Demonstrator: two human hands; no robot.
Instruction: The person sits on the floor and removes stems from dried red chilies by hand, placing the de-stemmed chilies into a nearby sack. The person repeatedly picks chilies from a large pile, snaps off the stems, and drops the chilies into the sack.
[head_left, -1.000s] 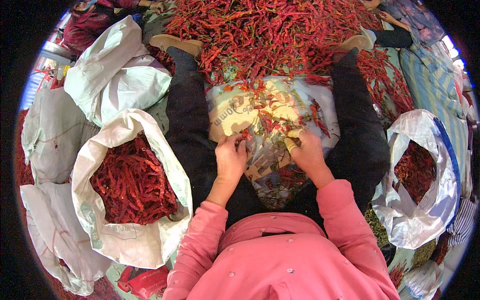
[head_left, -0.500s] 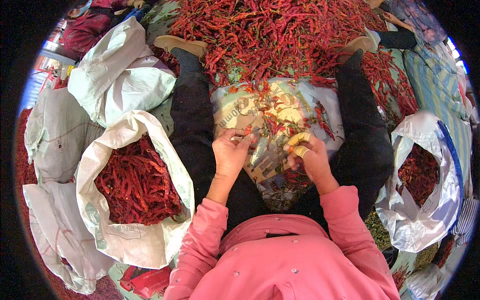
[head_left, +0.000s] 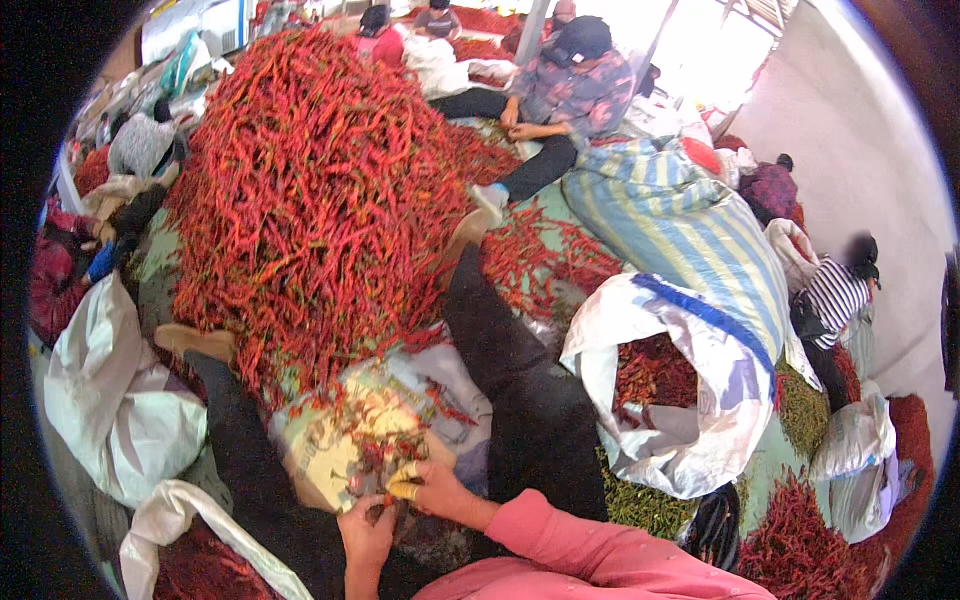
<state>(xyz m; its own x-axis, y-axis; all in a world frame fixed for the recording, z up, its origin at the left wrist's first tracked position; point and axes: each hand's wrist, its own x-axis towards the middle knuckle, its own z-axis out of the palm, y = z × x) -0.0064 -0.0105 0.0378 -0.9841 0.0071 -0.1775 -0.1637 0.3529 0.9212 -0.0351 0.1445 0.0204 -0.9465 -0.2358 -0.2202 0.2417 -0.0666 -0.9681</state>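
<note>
Over a printed sheet (head_left: 318,462) between my outstretched legs, my two hands meet almost tip to tip. My left hand (head_left: 366,535) is closed in a pinch, with a dark reddish bit near its fingertips, too small to make out. Yellow coverings wrap some fingers of my right hand (head_left: 438,492). Those fingers are bent together beside the left ones, and what they hold is hidden. Loose chili bits and stems (head_left: 385,450) lie on the sheet just beyond my hands. A large heap of red chili peppers (head_left: 310,190) rises past the sheet.
An open white sack (head_left: 590,350) of chilies stands right of my leg, another white sack (head_left: 150,525) at lower left. A striped blue sack (head_left: 680,210) lies farther right. Green stems (head_left: 640,500) pile by my right leg. Several people sit around, one person (head_left: 580,85) beyond the heap.
The view has swung up and to the right, showing more of the heap and the people. My hands have come closer together; the left no longer clearly shows the red chili piece it pinched.
</note>
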